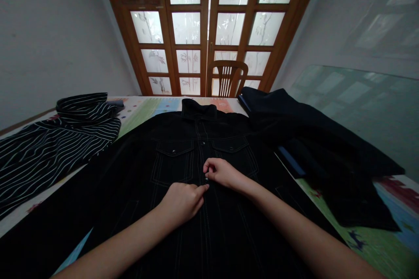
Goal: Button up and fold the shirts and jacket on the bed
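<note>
Black cloth with pale double topstitching forms the long-sleeved, collared jacket (pixel 225 231) lying front up beneath both my hands. Its dark upturned collar (pixel 199 110) stands at the end farthest from them. Beyond each hand is a stitched chest pocket (pixel 173 163) with a pointed flap and small round metal button; my right hand partly covers one. Between those pockets runs the narrow stitched front strip (pixel 201 130), a shiny button showing on it.

On that strip, my right hand (pixel 222 173) has its fingers curled beside another small pale button (pixel 206 179); I cannot tell whether they pinch cloth. Just nearer me, my left hand (pixel 185 198) is loosely folded, index finger pointing onto the strip; I cannot tell if it grips anything.

Well left of my left hand lies a black, white-striped garment (pixel 81 135); right of my right hand, dark folded cloth (pixel 278 104). Underneath spreads a multicoloured patterned tablecloth (pixel 139 115).
</note>
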`<action>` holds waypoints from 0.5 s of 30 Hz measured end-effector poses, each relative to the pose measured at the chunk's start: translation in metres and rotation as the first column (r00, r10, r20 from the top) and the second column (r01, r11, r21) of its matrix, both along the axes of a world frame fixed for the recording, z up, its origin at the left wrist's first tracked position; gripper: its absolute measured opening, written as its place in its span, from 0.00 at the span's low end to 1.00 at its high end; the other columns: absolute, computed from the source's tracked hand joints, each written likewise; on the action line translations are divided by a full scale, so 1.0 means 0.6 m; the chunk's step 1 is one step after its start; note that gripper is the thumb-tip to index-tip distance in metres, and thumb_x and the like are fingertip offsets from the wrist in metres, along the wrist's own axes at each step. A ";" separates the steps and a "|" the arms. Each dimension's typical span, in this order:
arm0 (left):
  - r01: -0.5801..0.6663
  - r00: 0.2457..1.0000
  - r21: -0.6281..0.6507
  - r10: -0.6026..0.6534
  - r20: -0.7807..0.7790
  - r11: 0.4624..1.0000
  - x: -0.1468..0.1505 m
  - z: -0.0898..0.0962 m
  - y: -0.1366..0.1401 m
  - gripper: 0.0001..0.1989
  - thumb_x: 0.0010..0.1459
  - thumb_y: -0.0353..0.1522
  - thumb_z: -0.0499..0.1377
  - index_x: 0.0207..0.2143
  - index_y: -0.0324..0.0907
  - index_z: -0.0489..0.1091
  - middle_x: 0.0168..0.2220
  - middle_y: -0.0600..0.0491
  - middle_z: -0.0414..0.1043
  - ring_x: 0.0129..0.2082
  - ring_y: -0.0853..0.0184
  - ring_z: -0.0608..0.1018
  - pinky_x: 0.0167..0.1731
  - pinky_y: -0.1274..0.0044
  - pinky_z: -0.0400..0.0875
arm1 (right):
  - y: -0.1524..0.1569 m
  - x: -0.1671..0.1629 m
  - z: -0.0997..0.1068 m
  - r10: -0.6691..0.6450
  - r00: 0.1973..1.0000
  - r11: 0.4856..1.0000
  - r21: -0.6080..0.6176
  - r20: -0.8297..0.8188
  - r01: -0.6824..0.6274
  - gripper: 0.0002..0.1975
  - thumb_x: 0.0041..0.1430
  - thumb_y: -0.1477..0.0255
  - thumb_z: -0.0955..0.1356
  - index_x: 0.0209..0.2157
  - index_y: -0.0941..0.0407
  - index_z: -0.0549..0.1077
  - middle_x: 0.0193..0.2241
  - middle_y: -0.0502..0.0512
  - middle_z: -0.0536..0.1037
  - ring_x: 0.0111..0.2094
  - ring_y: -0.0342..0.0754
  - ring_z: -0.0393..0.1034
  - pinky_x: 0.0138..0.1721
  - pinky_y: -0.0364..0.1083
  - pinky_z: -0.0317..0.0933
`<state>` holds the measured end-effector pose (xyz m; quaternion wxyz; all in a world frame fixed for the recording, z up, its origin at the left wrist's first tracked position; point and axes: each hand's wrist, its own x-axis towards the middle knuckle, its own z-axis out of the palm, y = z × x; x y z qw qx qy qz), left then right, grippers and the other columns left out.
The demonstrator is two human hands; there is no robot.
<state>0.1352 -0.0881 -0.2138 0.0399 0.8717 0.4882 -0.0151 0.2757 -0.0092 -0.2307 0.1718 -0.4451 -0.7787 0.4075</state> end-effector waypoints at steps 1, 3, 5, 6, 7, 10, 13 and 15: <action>0.005 1.000 0.006 -0.004 -0.005 1.000 0.000 0.000 0.000 0.17 0.52 0.29 0.45 0.45 0.41 0.61 0.30 0.52 0.73 0.28 0.62 0.75 0.24 0.73 0.68 | 0.000 0.002 0.000 0.005 1.000 1.000 0.000 -0.013 -0.005 0.07 0.40 0.83 0.63 0.24 0.58 0.67 0.17 0.44 0.62 0.20 0.37 0.56 0.21 0.37 0.49; 0.011 1.000 0.012 -0.011 -0.008 1.000 0.002 0.001 -0.001 0.17 0.52 0.28 0.45 0.44 0.40 0.62 0.30 0.51 0.73 0.28 0.62 0.75 0.24 0.73 0.68 | -0.001 0.006 0.001 0.018 0.999 1.000 -0.008 -0.041 -0.018 0.07 0.41 0.83 0.63 0.24 0.59 0.67 0.18 0.44 0.62 0.20 0.37 0.55 0.21 0.37 0.49; 0.012 1.000 0.021 -0.012 0.004 1.000 0.002 0.002 -0.001 0.17 0.52 0.28 0.45 0.44 0.39 0.62 0.30 0.51 0.73 0.28 0.63 0.75 0.24 0.73 0.68 | -0.003 0.008 0.004 0.031 0.997 0.999 -0.026 -0.065 -0.033 0.07 0.42 0.83 0.63 0.25 0.59 0.67 0.17 0.44 0.61 0.20 0.37 0.55 0.21 0.36 0.50; 0.013 1.000 0.026 -0.013 0.010 1.000 0.002 0.003 -0.002 0.16 0.52 0.28 0.45 0.43 0.39 0.63 0.30 0.51 0.73 0.28 0.63 0.75 0.24 0.73 0.68 | -0.005 0.009 0.006 0.036 0.996 0.999 -0.035 -0.077 -0.038 0.07 0.43 0.83 0.62 0.26 0.59 0.67 0.17 0.44 0.61 0.20 0.37 0.55 0.21 0.36 0.50; 0.014 1.000 0.032 -0.015 0.012 0.999 0.001 0.003 -0.002 0.16 0.52 0.28 0.45 0.43 0.38 0.63 0.30 0.50 0.73 0.28 0.63 0.75 0.24 0.73 0.68 | -0.007 0.010 0.006 0.029 0.995 0.999 -0.037 -0.091 -0.033 0.07 0.43 0.83 0.62 0.26 0.60 0.67 0.18 0.44 0.61 0.20 0.37 0.55 0.21 0.36 0.50; 0.024 1.000 0.054 -0.024 0.009 0.998 -0.001 0.001 -0.003 0.16 0.51 0.27 0.45 0.42 0.36 0.63 0.29 0.49 0.73 0.27 0.62 0.75 0.24 0.72 0.68 | -0.018 0.012 0.004 -0.044 0.988 0.999 0.012 -0.146 0.046 0.08 0.45 0.83 0.60 0.25 0.59 0.68 0.19 0.45 0.63 0.21 0.37 0.56 0.22 0.36 0.51; 0.028 0.999 0.068 -0.030 0.029 0.997 -0.005 -0.001 -0.002 0.16 0.52 0.27 0.44 0.42 0.35 0.63 0.28 0.48 0.73 0.26 0.63 0.75 0.23 0.73 0.68 | -0.036 0.015 0.001 -0.088 0.978 0.995 0.037 -0.188 0.097 0.08 0.46 0.82 0.59 0.25 0.59 0.68 0.17 0.45 0.63 0.20 0.38 0.56 0.21 0.37 0.50; 0.019 0.998 0.076 -0.024 0.059 0.997 -0.007 -0.001 -0.001 0.16 0.52 0.27 0.44 0.42 0.36 0.63 0.28 0.49 0.73 0.26 0.63 0.75 0.23 0.74 0.68 | -0.055 0.019 0.005 -0.101 0.979 0.993 0.048 -0.179 0.111 0.08 0.46 0.81 0.59 0.26 0.59 0.67 0.16 0.45 0.62 0.19 0.38 0.56 0.20 0.37 0.50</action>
